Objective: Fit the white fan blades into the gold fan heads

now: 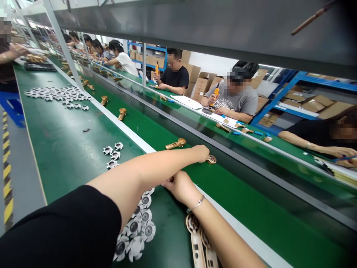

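Stretched out over the green belt (pixel 251 201), my left hand (pixel 201 153) is closed on a gold handheld-fan housing (pixel 212 159); only its round end shows past my fingers. Beneath that forearm, at the white rail, my right hand (pixel 182 188) has its fingers curled together, with a small dark bit showing between them that I cannot make out. White fan impellers (pixel 146 216) lie in a heap below my left arm. Beside my right forearm, two pale gold housings (pixel 196 242) rest on the bench. Another gold housing (pixel 175 144) lies on the belt just beyond my left forearm.
More impellers (pixel 55 93) are spread farther up the green bench (pixel 72 149), with a small group (pixel 113 153) nearer. Gold housings (pixel 122 113) dot the belt. Across it, co-workers (pixel 237 96) sit with yellow drivers. A grey shelf (pixel 195 26) hangs overhead, carried by posts (pixel 63 44).
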The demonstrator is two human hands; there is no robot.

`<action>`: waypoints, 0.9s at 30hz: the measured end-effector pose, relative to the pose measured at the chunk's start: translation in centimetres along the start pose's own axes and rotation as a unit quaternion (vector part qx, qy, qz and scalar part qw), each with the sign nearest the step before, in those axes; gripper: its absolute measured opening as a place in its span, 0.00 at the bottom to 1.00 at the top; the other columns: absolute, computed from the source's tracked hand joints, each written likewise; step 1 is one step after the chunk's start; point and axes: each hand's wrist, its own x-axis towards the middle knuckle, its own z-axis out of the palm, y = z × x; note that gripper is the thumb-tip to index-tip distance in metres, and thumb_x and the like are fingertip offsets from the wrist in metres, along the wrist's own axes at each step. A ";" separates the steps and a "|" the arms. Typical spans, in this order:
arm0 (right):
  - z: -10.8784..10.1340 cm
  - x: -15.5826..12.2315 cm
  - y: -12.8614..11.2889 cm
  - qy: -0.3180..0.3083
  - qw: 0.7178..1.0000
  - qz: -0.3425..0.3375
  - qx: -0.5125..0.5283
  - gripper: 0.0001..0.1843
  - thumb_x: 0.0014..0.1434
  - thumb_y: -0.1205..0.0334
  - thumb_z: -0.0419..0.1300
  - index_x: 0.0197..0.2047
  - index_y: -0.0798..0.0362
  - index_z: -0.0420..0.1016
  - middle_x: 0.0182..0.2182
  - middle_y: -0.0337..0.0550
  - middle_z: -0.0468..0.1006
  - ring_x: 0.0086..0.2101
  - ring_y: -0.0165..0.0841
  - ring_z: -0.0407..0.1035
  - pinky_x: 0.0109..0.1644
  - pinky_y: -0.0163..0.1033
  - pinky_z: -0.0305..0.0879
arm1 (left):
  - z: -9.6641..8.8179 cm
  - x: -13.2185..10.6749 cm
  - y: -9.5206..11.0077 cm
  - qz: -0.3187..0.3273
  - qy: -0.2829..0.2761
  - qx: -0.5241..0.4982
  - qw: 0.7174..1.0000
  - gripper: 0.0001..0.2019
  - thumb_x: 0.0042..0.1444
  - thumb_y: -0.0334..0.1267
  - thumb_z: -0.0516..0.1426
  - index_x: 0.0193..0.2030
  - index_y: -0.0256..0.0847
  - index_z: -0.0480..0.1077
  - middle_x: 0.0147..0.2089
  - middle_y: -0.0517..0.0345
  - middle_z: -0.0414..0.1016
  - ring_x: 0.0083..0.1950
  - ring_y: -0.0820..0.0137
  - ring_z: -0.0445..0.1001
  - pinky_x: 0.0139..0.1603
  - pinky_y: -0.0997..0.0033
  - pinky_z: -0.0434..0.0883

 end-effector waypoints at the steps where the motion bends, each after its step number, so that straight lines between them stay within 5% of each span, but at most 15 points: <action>1: -0.3 -0.7 0.4 -0.006 1.000 0.004 -0.007 0.14 0.65 0.56 0.61 0.50 0.56 0.74 0.43 0.45 0.77 0.40 0.34 0.73 0.45 0.45 0.72 | -0.4 -0.4 -0.3 0.003 0.006 -0.014 1.000 0.15 0.63 0.41 0.59 0.52 0.35 0.70 0.51 0.49 0.73 0.50 0.64 0.75 0.49 0.58 0.75; 4: -1.1 -2.8 1.3 -0.007 1.000 0.013 -0.017 0.13 0.59 0.61 0.65 0.46 0.57 0.77 0.35 0.45 0.77 0.36 0.35 0.73 0.42 0.41 0.68 | -1.5 -3.2 -1.8 -0.003 0.026 -0.095 0.995 0.14 0.62 0.38 0.59 0.53 0.35 0.67 0.46 0.51 0.75 0.42 0.67 0.77 0.42 0.64 0.77; 8: -1.5 -4.0 1.7 -0.004 1.000 0.003 -0.005 0.19 0.49 0.66 0.68 0.47 0.55 0.78 0.37 0.47 0.77 0.37 0.38 0.72 0.41 0.38 0.65 | -2.0 -9.9 -4.1 -0.011 0.061 -0.211 0.976 0.12 0.64 0.37 0.53 0.51 0.38 0.58 0.41 0.53 0.76 0.31 0.74 0.77 0.30 0.74 0.75; 12: -1.6 -4.0 1.6 0.015 1.000 -0.014 0.016 0.14 0.49 0.73 0.62 0.42 0.56 0.76 0.40 0.49 0.77 0.37 0.37 0.72 0.43 0.38 0.64 | -0.7 -16.9 -4.9 -0.011 0.096 -0.316 0.944 0.08 0.64 0.40 0.51 0.47 0.42 0.56 0.36 0.60 0.72 0.25 0.77 0.70 0.24 0.77 0.70; 15: -2.1 -4.2 1.6 0.030 0.998 -0.017 0.046 0.12 0.52 0.73 0.59 0.41 0.56 0.73 0.37 0.47 0.78 0.34 0.35 0.73 0.40 0.36 0.65 | 1.0 -20.1 -4.7 -0.001 0.102 -0.384 0.918 0.08 0.65 0.41 0.51 0.48 0.44 0.59 0.28 0.66 0.64 0.25 0.75 0.65 0.22 0.77 0.64; 23: -5.0 -5.5 0.9 0.148 0.956 0.039 0.250 0.19 0.49 0.66 0.61 0.47 0.55 0.75 0.32 0.42 0.79 0.29 0.33 0.74 0.34 0.36 0.71 | 3.8 -21.4 -4.7 -0.004 0.187 -0.322 0.928 0.12 0.66 0.40 0.50 0.56 0.48 0.61 0.27 0.67 0.64 0.27 0.74 0.63 0.28 0.75 0.61; 27: -5.4 -5.8 0.5 0.189 0.953 0.016 0.237 0.19 0.51 0.63 0.63 0.48 0.54 0.80 0.35 0.45 0.81 0.31 0.34 0.76 0.38 0.39 0.74 | 4.7 -21.0 -4.9 0.035 0.193 -0.326 0.925 0.19 0.66 0.37 0.51 0.63 0.50 0.60 0.40 0.62 0.74 0.38 0.71 0.70 0.40 0.72 0.66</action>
